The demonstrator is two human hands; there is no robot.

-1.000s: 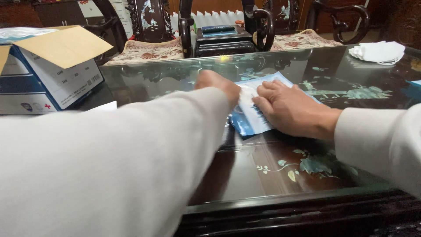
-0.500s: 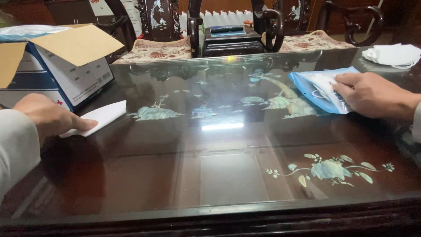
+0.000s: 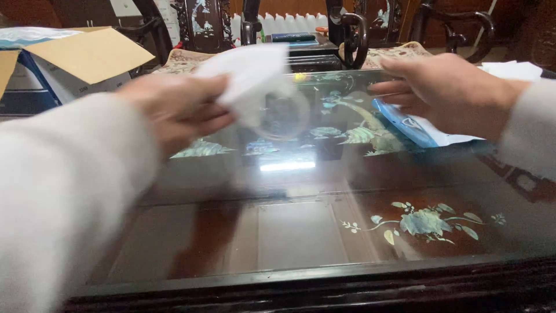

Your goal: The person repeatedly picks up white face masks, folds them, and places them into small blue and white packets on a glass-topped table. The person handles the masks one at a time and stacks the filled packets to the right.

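Above the glass-topped table (image 3: 301,232), my left hand (image 3: 179,107) is raised and pinching a white mask (image 3: 255,78) between thumb and fingers. The mask is badly blurred, so I can only give its rough lie: its long axis seems to run from my fingers up and away to the right, toward the far edge of the table, with the free end fanning out wider than the gripped end. It looks soft, thin and plain white, and a rounded, half-see-through part hangs below it just over the glass. I cannot tell whether that part is a loop or a fold. The mask is off the table, held in the air above the left half of it.

My right hand (image 3: 446,93) hovers over the right side of the table with the fingers stretched out flat toward the left, unclenched and gripping nothing that I can see. Just under it a blue and white packet (image 3: 417,127) lies on the glass, its long axis slanting from upper left to lower right. I cannot tell whether the palm touches it.

At the far left stands a cardboard box (image 3: 87,58) with its brown flaps open. Past the table are dark carved chairs (image 3: 202,23), and at the far right edge lie more white masks (image 3: 512,69). The table itself is dark wood with pale flower inlay under the glass.
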